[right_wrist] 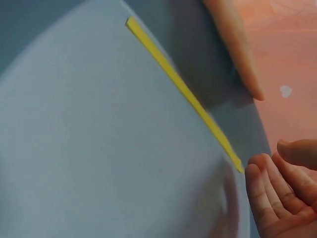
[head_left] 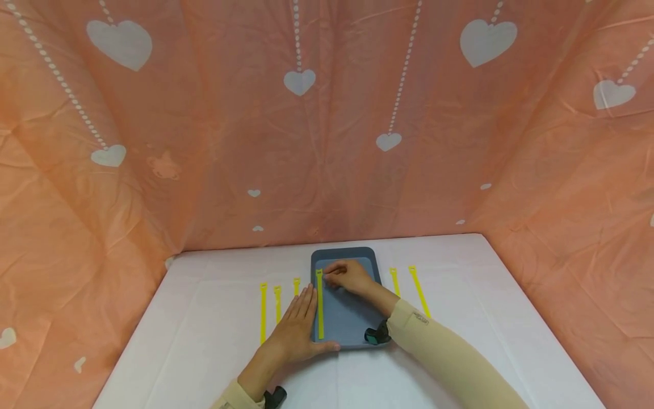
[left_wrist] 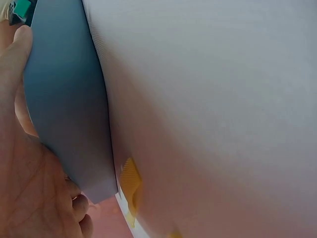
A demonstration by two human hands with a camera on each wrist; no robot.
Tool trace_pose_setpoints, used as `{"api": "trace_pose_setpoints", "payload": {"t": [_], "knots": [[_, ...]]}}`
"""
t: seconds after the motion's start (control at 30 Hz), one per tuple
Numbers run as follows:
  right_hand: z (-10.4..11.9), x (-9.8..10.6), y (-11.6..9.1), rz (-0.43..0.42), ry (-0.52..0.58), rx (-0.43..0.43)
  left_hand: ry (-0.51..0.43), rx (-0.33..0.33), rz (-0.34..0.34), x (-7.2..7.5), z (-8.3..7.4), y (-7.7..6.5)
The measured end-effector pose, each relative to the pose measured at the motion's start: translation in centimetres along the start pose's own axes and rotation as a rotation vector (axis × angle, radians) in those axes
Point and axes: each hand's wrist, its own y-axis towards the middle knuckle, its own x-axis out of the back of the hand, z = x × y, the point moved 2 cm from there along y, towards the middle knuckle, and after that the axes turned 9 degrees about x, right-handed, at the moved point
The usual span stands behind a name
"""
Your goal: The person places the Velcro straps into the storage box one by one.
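Observation:
A blue-grey rectangular tray (head_left: 349, 324) lies on the white table. Inside it, along the left wall, one yellow hook-and-loop cable tie (head_left: 320, 309) lies straight, its slotted head at the far end. My left hand (head_left: 293, 338) rests against the tray's left rim with straight fingers, the thumb stretched along the near edge. Over the tray, my right hand (head_left: 349, 276) has loosely bent fingers and nothing between them. In the right wrist view its fingertips (right_wrist: 255, 171) are right beside one end of the yellow tie (right_wrist: 183, 87), thumb apart from the fingers.
Left of the tray lie more yellow ties (head_left: 263, 312), partly behind the left hand. Two others (head_left: 395, 281) lie to the right, partly covered by the right forearm. A peach curtain (head_left: 327, 170) with white hearts surrounds the table's back and sides.

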Motion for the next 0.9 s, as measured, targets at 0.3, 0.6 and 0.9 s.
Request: {"api": "trace_pose_setpoints", "payload": {"t": [0.3, 0.6, 0.9], "knots": [[1.0, 1.6, -1.2, 0.016, -0.012, 0.018, 0.008, 0.005, -0.005, 0.4, -0.5, -0.2], [1.1, 3.2, -2.3, 0.006, 0.002, 0.053, 0.028, 0.012, -0.005, 0.4, -0.6, -0.2], [1.4, 5.0, -3.5, -0.016, 0.011, 0.064, -0.004, -0.005, -0.029, 0.3, -0.5, -0.3]]}}
